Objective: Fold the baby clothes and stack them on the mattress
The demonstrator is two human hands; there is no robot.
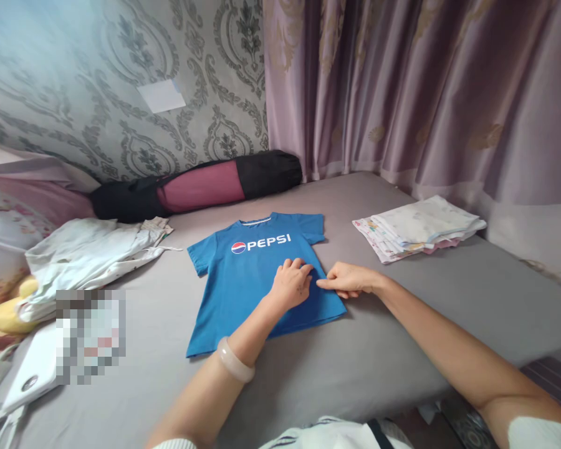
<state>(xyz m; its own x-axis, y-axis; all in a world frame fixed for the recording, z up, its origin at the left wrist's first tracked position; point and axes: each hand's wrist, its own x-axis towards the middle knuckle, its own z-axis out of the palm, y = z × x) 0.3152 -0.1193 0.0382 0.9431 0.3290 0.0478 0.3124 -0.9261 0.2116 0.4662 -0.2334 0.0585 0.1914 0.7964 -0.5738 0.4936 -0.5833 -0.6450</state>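
A blue short-sleeved T-shirt (pixel 243 293) with white "PEPSI" lettering and a round logo lies spread flat on the grey bed sheet, its neckline pointing away from me. My left hand (pixel 293 284) rests on the right part of its body, fingers spread and slightly bent over the cloth. At the shirt's right side edge is my right hand (pixel 348 279), closed with a finger or thumb on top of the fabric and the other fingers curled by the edge. The exact grip underneath is hidden. A pale bangle (pixel 235 360) circles my left wrist.
Folded white printed cloths (pixel 421 226) are stacked at the right. Crumpled pale clothes (pixel 88 255) lie at the left, near a white device (pixel 40 362) and a blurred-out item. A long black and maroon bag (pixel 201 186) lies along the wall, beside purple curtains (pixel 383 87).
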